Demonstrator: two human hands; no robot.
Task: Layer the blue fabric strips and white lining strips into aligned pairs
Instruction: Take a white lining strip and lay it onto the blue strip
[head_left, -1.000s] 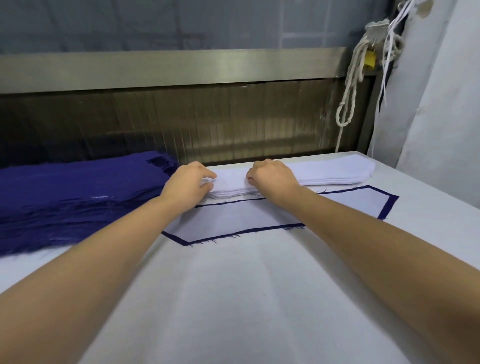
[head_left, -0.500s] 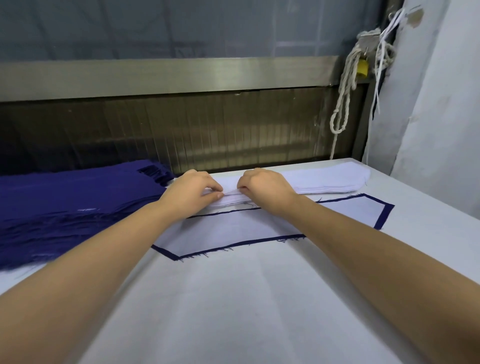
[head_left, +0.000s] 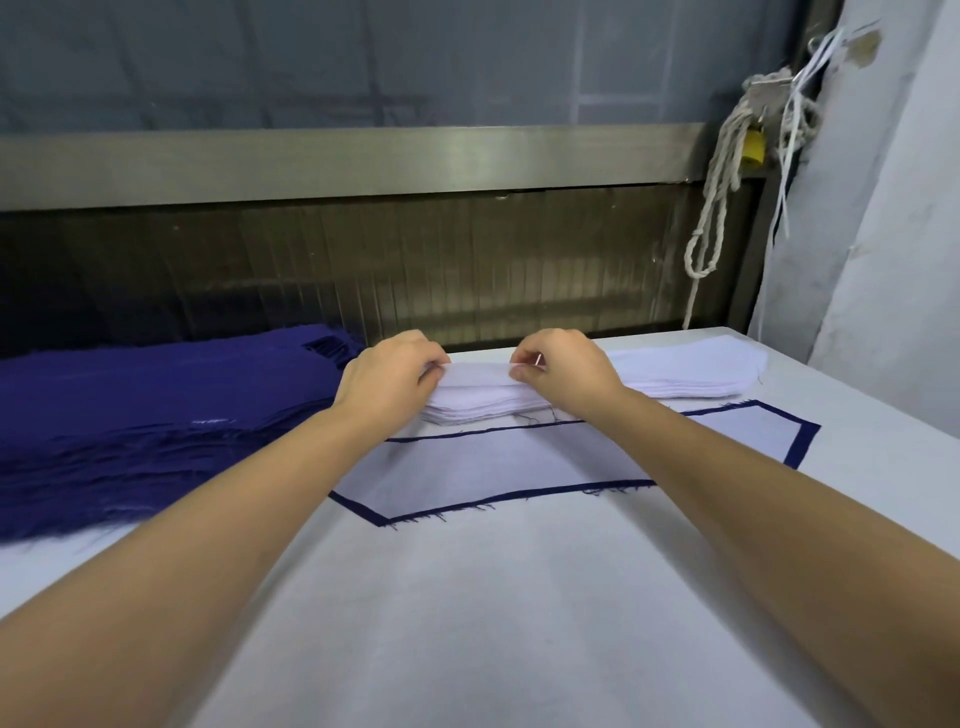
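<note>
A stack of white lining strips lies along the far edge of the table. My left hand and my right hand both pinch the top white strip near the stack's left end and hold its edge slightly raised. Just in front of the stack lies a layered pair: a white lining strip on a blue strip, whose dark blue border shows all around. A thick pile of blue fabric strips with frayed edges sits at the far left.
The table is covered in white cloth. A metal rail and dark panel run behind it. Knotted rope hangs at the back right beside a white wall.
Both hands have drawn closer together on the white stack, and their fingers have closed on the top strip, lifting its edge.
</note>
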